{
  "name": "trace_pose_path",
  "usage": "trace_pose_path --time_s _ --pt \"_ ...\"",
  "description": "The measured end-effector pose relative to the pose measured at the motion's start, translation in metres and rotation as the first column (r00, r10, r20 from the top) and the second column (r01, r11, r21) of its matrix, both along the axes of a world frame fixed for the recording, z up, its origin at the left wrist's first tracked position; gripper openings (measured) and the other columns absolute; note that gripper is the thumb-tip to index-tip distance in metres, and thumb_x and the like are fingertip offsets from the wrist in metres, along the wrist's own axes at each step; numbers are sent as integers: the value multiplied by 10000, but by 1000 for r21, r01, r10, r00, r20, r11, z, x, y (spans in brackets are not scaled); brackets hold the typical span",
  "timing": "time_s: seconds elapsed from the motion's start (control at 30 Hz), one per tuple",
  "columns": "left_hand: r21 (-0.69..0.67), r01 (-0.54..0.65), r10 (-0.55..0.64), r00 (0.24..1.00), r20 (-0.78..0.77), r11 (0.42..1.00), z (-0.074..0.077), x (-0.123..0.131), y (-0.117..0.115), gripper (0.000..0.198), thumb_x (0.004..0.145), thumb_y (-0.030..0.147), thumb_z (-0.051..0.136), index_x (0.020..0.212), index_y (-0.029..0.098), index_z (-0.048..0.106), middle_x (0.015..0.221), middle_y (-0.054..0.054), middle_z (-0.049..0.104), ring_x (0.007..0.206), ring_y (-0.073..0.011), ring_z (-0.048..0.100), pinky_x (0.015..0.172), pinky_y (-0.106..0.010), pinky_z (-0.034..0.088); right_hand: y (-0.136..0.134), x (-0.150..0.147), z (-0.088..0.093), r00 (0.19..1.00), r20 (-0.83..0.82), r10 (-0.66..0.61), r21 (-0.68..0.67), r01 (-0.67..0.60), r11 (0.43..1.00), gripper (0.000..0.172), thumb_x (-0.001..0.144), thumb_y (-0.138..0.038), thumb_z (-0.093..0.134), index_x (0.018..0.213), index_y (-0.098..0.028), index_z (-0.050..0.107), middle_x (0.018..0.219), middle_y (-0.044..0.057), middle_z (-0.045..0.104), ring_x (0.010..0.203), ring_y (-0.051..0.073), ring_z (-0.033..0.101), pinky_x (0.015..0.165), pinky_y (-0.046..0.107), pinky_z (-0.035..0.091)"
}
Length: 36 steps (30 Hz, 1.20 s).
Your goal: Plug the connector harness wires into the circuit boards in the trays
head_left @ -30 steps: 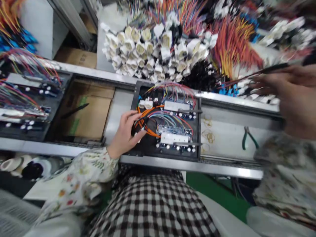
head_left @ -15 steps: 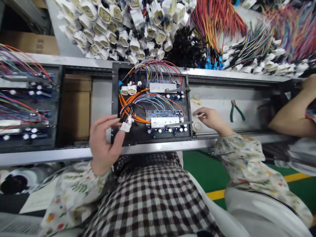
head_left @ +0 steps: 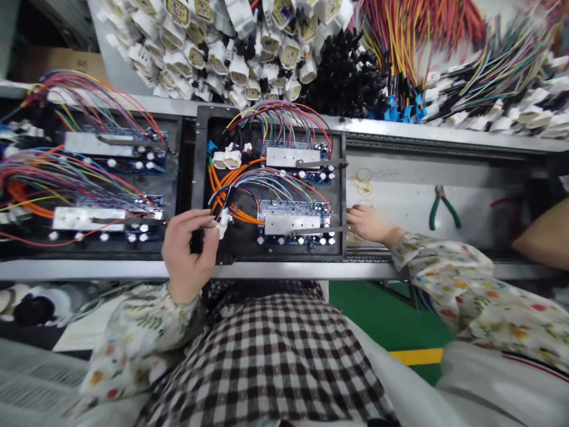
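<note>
A black tray (head_left: 202,178) on the conveyor in front of me holds two blue circuit boards (head_left: 291,212) with metal bars and bundles of orange and coloured wires (head_left: 233,181). My left hand (head_left: 186,255) pinches a small white connector (head_left: 222,222) at the tray's front left, thumb and forefinger closed on it. My right hand (head_left: 368,224) lies at the tray's right edge, fingers closed down near rubber bands (head_left: 363,181) on the metal surface; whether it holds one I cannot make out.
A second black tray (head_left: 171,196) with wired boards sits to the left. Green-handled pliers (head_left: 442,207) lie on the belt at the right. Heaps of white connectors (head_left: 231,53) and coloured wire harnesses (head_left: 466,65) fill the back. Another person's arm (head_left: 542,234) enters far right.
The neighbouring tray has slid in close on the left. My right hand dropped from the wire heap to the rubber bands, then drew against the tray's right edge. My left hand lifted the white connector.
</note>
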<state>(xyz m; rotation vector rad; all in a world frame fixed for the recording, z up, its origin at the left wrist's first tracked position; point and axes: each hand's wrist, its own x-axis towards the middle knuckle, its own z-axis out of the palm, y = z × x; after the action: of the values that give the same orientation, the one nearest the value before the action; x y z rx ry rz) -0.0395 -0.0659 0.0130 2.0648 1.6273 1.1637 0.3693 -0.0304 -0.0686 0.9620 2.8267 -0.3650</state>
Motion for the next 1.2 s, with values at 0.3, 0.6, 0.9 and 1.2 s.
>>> trace_pose_path --time_s 0.3,0.6,0.9,1.2 --pt "14 -70 67 991 115 997 6 1 -14 108 818 174 596 919 204 622 987 -50 639 976 -199 595 903 -390 467 1 41 49 938 -203 -282 342 337 877 225 883 -236 455 885 -266 678 774 54 693 732 187 572 770 377 428" --pt "58 675 -614 628 478 736 28 93 -6 485 958 480 289 1292 189 487 1323 -118 518 1249 -214 472 1084 -387 377 -97 -123 127 634 -575 -516 -63 595 801 268 842 -161 577 1085 -256 638 816 15 701 689 142 646 605 251 497" --pt "-382 587 -335 765 549 714 21 44 -14 254 837 300 642 1082 232 649 1222 -55 605 1127 -219 589 970 -362 511 -90 -185 104 260 -683 -683 -417 629 657 47 806 -232 627 844 -252 646 709 -26 679 557 117 611 518 249 484" --pt "-281 428 -286 857 429 859 45 34 39 49 850 227 614 887 201 634 821 18 674 757 -114 677 696 -231 585 -95 -181 85 140 -576 -806 -518 700 492 42 844 -256 576 815 -226 569 610 -50 563 490 88 505 489 228 418"
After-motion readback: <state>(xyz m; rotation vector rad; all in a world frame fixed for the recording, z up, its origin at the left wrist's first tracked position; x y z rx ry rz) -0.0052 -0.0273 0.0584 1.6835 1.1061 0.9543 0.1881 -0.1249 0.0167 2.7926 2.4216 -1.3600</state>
